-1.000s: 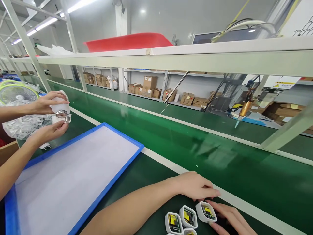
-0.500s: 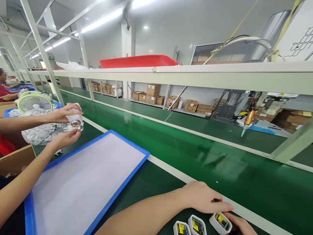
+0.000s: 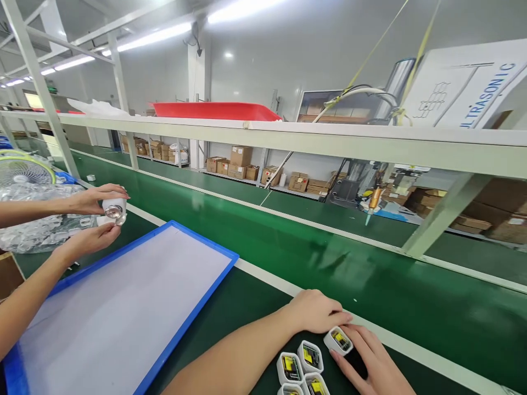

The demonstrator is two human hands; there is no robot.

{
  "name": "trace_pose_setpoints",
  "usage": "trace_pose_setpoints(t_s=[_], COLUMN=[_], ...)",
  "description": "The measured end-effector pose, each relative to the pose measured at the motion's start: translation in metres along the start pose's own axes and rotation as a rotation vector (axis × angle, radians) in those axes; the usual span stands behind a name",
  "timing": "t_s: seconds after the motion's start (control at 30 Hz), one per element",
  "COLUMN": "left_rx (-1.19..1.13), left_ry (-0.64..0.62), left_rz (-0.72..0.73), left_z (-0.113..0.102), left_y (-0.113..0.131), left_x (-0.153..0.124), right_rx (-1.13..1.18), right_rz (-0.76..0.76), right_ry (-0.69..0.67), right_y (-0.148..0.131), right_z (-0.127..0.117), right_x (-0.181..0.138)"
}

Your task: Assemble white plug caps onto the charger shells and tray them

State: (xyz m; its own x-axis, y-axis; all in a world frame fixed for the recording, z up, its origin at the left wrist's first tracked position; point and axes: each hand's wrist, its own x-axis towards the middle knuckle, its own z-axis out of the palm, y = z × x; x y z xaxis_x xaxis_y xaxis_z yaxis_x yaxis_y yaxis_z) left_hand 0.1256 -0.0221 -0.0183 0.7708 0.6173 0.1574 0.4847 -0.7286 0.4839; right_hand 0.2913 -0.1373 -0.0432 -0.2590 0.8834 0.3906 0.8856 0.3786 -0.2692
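Note:
My left hand (image 3: 316,310) rests knuckles-up on the dark green bench, fingers pressed together and curled down; what lies under them is hidden. Its fingertips reach a small white charger housing (image 3: 338,340) with a yellow part inside. My right hand (image 3: 370,359) comes from the lower right and pinches that housing at its near side, over a dark patch on the bench. Three more open white housings (image 3: 309,356) sit in a cluster just left of it, at the bottom edge.
A blue-rimmed white tray (image 3: 193,233) lies at left. Beyond it a co-worker's two hands (image 3: 93,219) hold a white device (image 3: 114,208) beside clear bags and a fan (image 3: 20,170). A green conveyor belt (image 3: 370,280) runs behind, under a shelf beam carrying a red tray (image 3: 214,109).
The view has shifted, so the housings sit higher in frame. My right hand shows more and has come up along the single housing. The co-worker's hands stay on the white device.

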Motion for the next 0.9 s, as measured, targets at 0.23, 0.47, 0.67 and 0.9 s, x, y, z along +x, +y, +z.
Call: trace_pose_setpoints(t_s=[0.23, 0.47, 0.67, 0.9], left_rx=[-0.039, -0.061, -0.113, -0.118], left_ry=[0.064, 0.111, 0.067, 0.040], left_rz=[-0.014, -0.073, -0.105, -0.094], left_z=[0.006, 0.002, 0.006, 0.008], left_y=[0.002, -0.002, -0.008, -0.010], left_x=[-0.008, -0.007, 0.006, 0.014], right_rx=[0.060, 0.042, 0.062, 0.055], right_rz=[0.091, 0.101, 0.052, 0.011], right_ry=[-0.064, -0.099, -0.125, -0.104], right_y=[-0.009, 0.002, 0.013, 0.029], right_z=[-0.006, -0.003, -0.002, 0.006], right_x=[0.006, 0.030, 0.035, 0.024])
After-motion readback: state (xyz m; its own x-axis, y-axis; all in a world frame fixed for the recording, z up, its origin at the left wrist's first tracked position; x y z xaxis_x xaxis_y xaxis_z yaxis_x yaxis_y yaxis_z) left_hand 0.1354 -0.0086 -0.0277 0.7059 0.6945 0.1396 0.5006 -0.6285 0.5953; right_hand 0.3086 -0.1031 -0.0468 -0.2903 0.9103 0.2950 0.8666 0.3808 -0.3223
